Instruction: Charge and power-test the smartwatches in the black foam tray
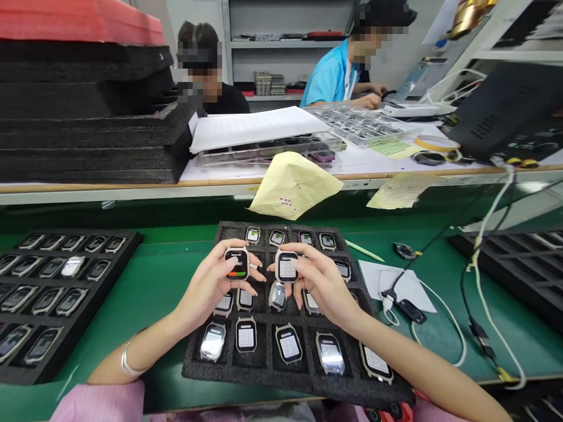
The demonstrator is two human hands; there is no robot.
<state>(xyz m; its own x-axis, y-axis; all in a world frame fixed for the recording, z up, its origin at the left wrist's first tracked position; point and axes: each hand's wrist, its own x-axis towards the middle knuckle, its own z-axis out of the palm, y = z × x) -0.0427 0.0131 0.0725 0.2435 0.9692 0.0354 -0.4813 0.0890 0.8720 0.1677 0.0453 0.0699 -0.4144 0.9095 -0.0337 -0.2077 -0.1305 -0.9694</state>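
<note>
My left hand (215, 275) grips a strapless smartwatch (237, 262) by its edges; a red and green bar lights its dark screen, and my thumb lies on the glass. In my right hand (314, 275) is a second smartwatch (287, 268), its screen showing a white list, with a fingertip over its right side. Both are held above a black foam tray (246, 375). Strapless watches sit in the tray's square pockets, several with lit screens, such as the watch (246, 335) at the front. My hands and forearms hide some pockets.
Another foam tray of watches (48, 299) lies left, a further dark tray (528, 264) right. Cables (484, 281), a white paper (396, 284) and a green pen (365, 251) lie beside the middle tray. Stacked black foam (83, 129) stands on the shelf; two people sit beyond.
</note>
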